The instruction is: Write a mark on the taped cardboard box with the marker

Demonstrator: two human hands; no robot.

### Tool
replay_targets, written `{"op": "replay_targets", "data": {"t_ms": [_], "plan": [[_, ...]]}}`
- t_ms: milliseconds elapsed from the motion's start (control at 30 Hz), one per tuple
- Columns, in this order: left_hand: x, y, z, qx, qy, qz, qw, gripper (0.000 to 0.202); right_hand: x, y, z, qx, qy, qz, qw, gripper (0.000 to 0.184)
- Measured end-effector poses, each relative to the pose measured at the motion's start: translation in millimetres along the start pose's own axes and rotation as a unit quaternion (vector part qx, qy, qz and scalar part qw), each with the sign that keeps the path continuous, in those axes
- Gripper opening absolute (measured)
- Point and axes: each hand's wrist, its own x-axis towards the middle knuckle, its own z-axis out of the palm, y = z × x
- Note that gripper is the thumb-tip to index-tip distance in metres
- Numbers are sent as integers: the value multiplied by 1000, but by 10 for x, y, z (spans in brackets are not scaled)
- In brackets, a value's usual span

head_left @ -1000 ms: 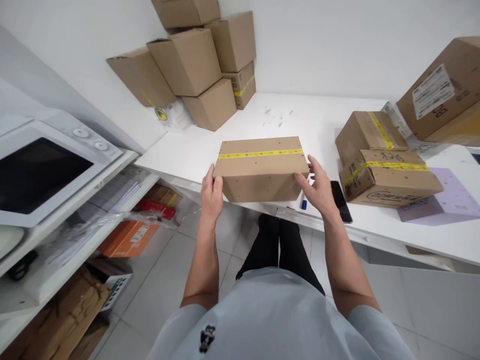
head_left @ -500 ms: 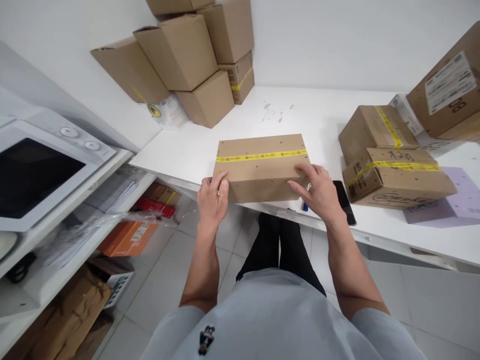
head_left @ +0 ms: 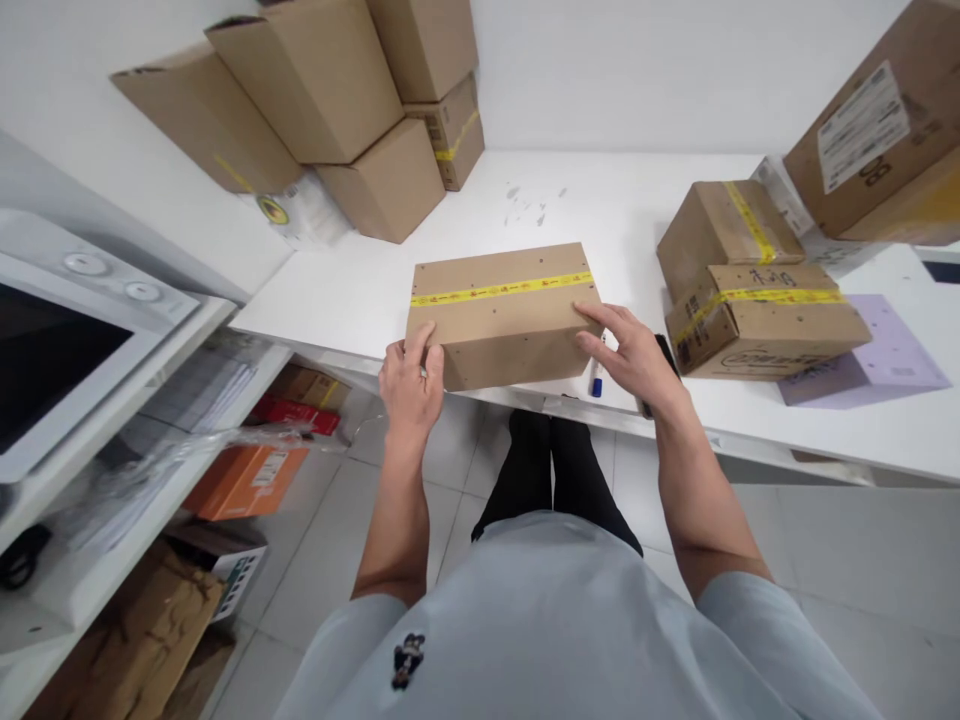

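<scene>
A closed cardboard box with a strip of yellow printed tape across its top lies near the front edge of the white table. My left hand grips its left end, fingertips on the top edge and thumb at the front side. At the right end, my right hand has its fingers on the top and its thumb by the front corner. A marker with a blue cap lies beside the box, close to my right thumb. Partly hidden behind my right hand is a dark phone.
Several brown boxes are stacked at the back left. More taped boxes and a purple box stand on the right. A microwave sits on a shelf at the left, with an orange box lower down.
The view has shifted, so the table scene sits further left and higher. Both hands stay on the box. More of the marker shows now, and less of the phone.
</scene>
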Motion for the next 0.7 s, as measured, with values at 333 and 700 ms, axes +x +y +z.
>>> {"op": "replay_targets", "data": {"t_ms": [333, 700], "plan": [[-173, 2, 13, -79, 120, 38, 989, 68, -304, 458, 105, -251, -62, 175, 950, 44], [-330, 310, 81, -29, 139, 108, 984, 45, -240, 555, 400, -378, -167, 68, 908, 38]]}}
